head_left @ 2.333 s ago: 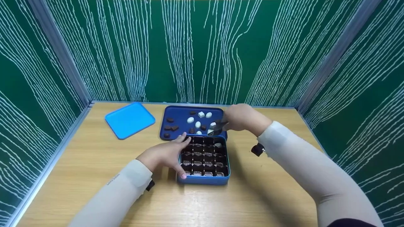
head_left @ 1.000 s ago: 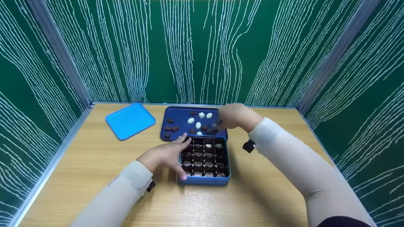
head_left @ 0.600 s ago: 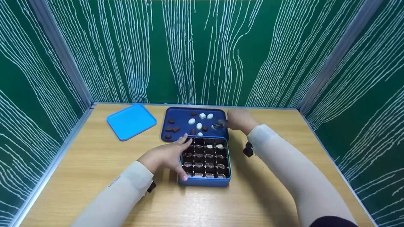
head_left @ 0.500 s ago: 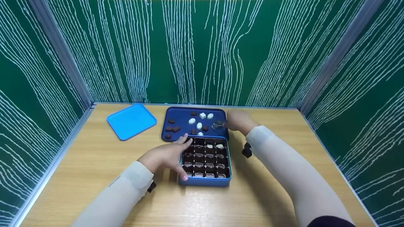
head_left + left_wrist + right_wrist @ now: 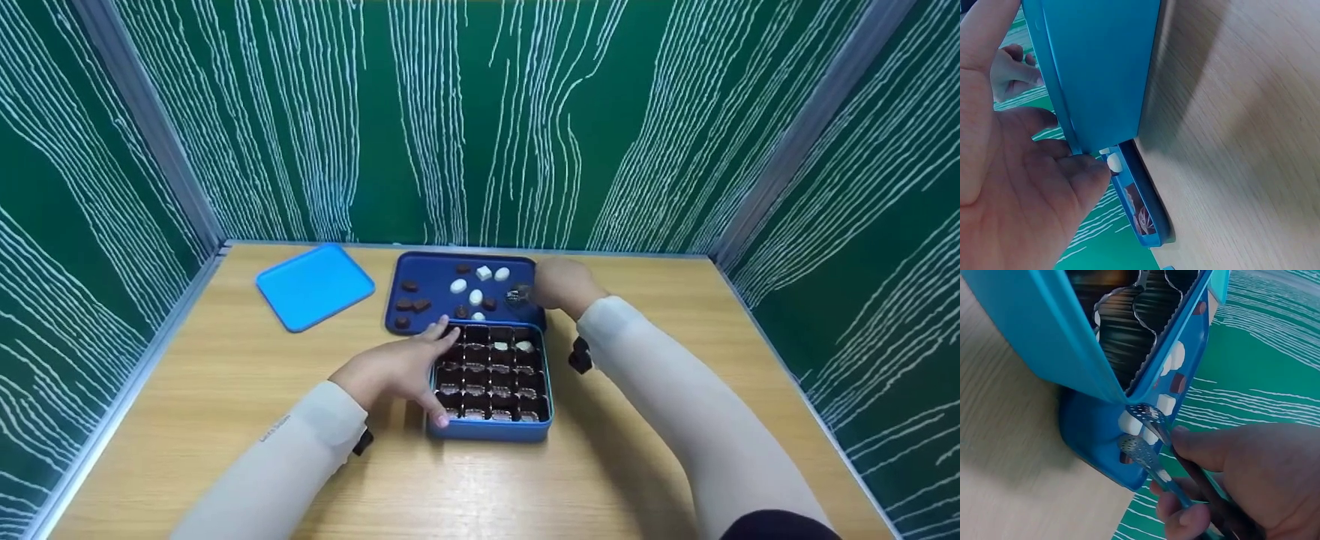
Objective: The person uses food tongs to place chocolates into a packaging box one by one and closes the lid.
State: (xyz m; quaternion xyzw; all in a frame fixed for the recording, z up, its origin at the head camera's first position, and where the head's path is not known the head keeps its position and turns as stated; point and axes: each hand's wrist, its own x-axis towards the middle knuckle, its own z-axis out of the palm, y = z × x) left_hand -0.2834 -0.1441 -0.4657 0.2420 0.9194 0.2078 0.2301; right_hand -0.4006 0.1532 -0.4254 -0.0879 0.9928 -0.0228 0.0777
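My left hand [image 5: 409,364] grips the left side of a blue tin box [image 5: 491,431], thumb at the front corner and fingers over the back corner. Dark dividers split the box into small compartments; the back row holds two white chocolates [image 5: 502,346] towards the right. My right hand [image 5: 564,283] holds tongs [image 5: 1196,469] with perforated scoop ends, low over the right part of a dark blue tray [image 5: 435,274] behind the box. In the right wrist view the tong ends stand apart, overlapping white and brown chocolates on the tray.
Several brown chocolates [image 5: 412,305] lie on the tray's left, and white ones [image 5: 458,286] towards its middle and right. A light blue flat tray or lid [image 5: 315,289] lies at the back left of the wooden table [image 5: 247,390]. Green walls [image 5: 517,150] enclose the back and sides.
A second white chocolate now sits in the box's back row, beside the first. The right hand and tongs have moved from the box's back edge to the tray's right side. Left hand stays.
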